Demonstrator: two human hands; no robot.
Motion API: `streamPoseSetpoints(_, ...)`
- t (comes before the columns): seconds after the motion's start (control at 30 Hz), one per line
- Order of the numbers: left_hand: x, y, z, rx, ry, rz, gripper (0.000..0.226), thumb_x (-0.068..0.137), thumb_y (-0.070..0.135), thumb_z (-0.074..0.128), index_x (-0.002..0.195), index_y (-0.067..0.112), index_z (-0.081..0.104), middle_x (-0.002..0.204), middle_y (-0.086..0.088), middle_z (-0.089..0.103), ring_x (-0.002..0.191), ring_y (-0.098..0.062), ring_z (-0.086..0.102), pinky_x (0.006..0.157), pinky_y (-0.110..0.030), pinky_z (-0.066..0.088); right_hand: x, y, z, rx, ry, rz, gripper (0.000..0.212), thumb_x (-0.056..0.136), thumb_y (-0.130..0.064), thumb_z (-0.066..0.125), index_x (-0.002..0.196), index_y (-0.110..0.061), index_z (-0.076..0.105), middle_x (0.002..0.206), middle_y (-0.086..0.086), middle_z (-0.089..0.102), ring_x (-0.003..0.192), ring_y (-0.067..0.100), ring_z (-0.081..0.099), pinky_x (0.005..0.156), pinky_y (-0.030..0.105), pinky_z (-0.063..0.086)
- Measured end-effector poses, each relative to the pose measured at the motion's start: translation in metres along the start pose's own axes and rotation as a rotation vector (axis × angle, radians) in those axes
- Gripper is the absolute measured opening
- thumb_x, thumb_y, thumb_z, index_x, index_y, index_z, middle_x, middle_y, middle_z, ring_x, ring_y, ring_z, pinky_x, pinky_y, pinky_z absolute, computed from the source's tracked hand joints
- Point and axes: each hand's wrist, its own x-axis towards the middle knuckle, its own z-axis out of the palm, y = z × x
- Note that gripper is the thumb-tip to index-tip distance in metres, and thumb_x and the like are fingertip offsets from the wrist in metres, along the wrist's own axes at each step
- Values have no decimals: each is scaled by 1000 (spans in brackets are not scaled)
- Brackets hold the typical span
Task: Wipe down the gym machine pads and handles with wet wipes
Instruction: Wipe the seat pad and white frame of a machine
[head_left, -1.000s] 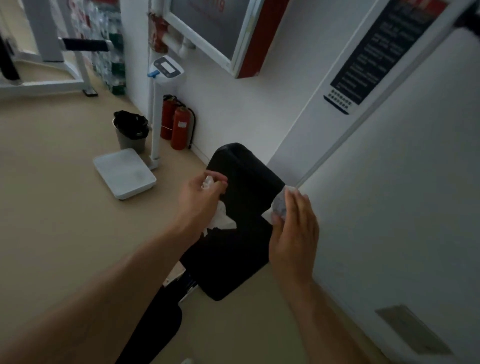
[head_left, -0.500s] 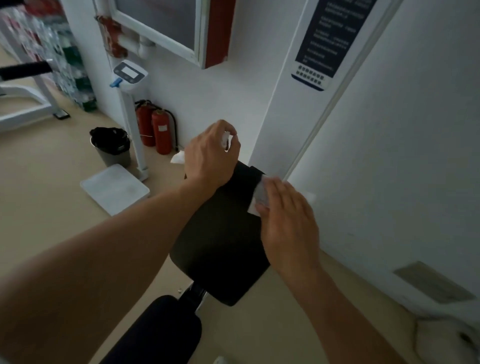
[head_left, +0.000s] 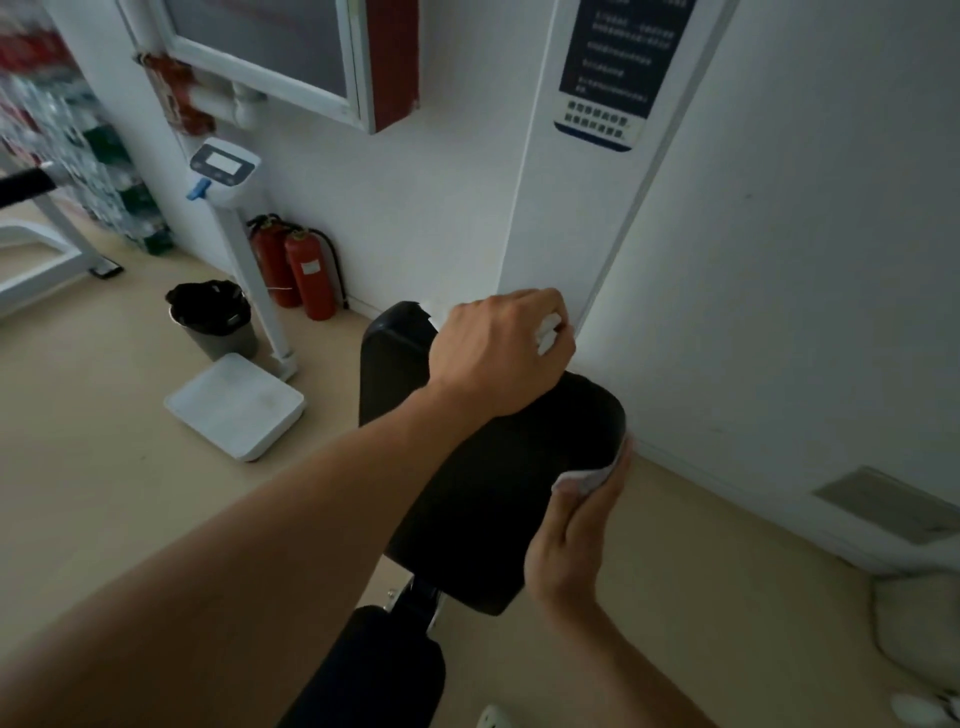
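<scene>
Back pad (head_left: 498, 499): black, tilted, above the beige floor (head_left: 104, 467), close to the white wall (head_left: 779, 260); far end near the wall corner, near end over the seat pad.
Left hand (head_left: 498, 353): at the pad's far end, fingers curled around a bunched white wipe (head_left: 546, 335), knuckles up.
Right hand (head_left: 576, 535): against the pad's right edge, fingers fairly straight, pressing a second wipe (head_left: 587, 475) to that edge.
Seat pad (head_left: 374, 670): black, just below the back pad's near end.
Floor, left of the pad: white scale platform (head_left: 234, 405) with its column and display (head_left: 223, 166); grey bin (head_left: 215, 317) lined in black beside it.
Wall foot: two red extinguishers (head_left: 298, 265).
</scene>
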Motion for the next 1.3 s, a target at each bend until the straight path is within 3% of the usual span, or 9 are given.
streamPoseSetpoints(0.13,0,0,0,4,5,-28,15,95,38,57,93,25,65,86,11,68,71,-14,60,68,-26,36,-5,5,-1,23,0,80,65,103,-33,35,154,-60,5,143,12,52,114,21,63,98,35,56)
streamPoseSetpoints(0.27,1,-1,1,-13,43,-71,16,96,36,58,91,23,67,80,11,66,68,-14,61,64,-27,41,18,-13,-5,7,-13,-3,60,109,-17,36,163,-13,8,160,-29,26,132,-17,41,106,10,39)
streamPoseSetpoints(0.4,3,2,1,-48,52,-152,16,95,36,59,90,24,68,74,11,62,67,-14,60,60,-27,41,33,-17,-8,-1,-18,-60,61,109,-24,34,163,-10,9,170,0,18,156,8,18,124,23,22)
streamPoseSetpoints(0.5,4,1,2,-52,58,-174,16,94,38,59,89,26,68,74,10,63,66,-13,60,56,-25,38,18,-8,-3,54,0,-49,58,109,-26,33,162,-22,9,165,9,29,145,17,41,114,19,36)
streamPoseSetpoints(0.6,3,2,3,-31,62,-167,16,94,38,59,88,25,67,75,10,64,67,-13,60,58,-26,40,-7,5,3,97,-4,89,63,104,-16,35,161,-29,10,158,9,37,119,0,58,94,10,46)
streamPoseSetpoints(0.83,1,4,3,17,87,-154,17,96,37,57,90,23,65,78,9,65,69,-14,58,63,-28,39,26,-16,-13,4,-87,-21,62,109,-18,37,162,-11,6,167,-5,12,140,-19,30,109,5,30)
streamPoseSetpoints(0.97,-1,7,3,19,124,-156,16,96,33,57,91,20,66,79,9,62,69,-15,57,65,-29,39,42,-15,-17,-118,-108,-202,54,111,-41,28,159,-22,15,168,-15,11,158,13,8,127,32,17)
streamPoseSetpoints(1.13,6,8,-5,-194,117,-327,13,94,30,60,89,20,67,74,9,63,65,-3,58,57,-21,46,45,-14,-24,-324,-167,-287,54,111,-38,30,157,-12,27,166,0,24,158,18,10,128,39,20)
streamPoseSetpoints(1.3,-15,-6,-37,-644,496,-546,9,94,17,64,85,17,64,70,14,58,60,5,53,59,-15,46,70,-39,-38,-752,-437,-501,54,110,-39,34,156,-11,34,162,7,37,156,21,21,127,41,21)
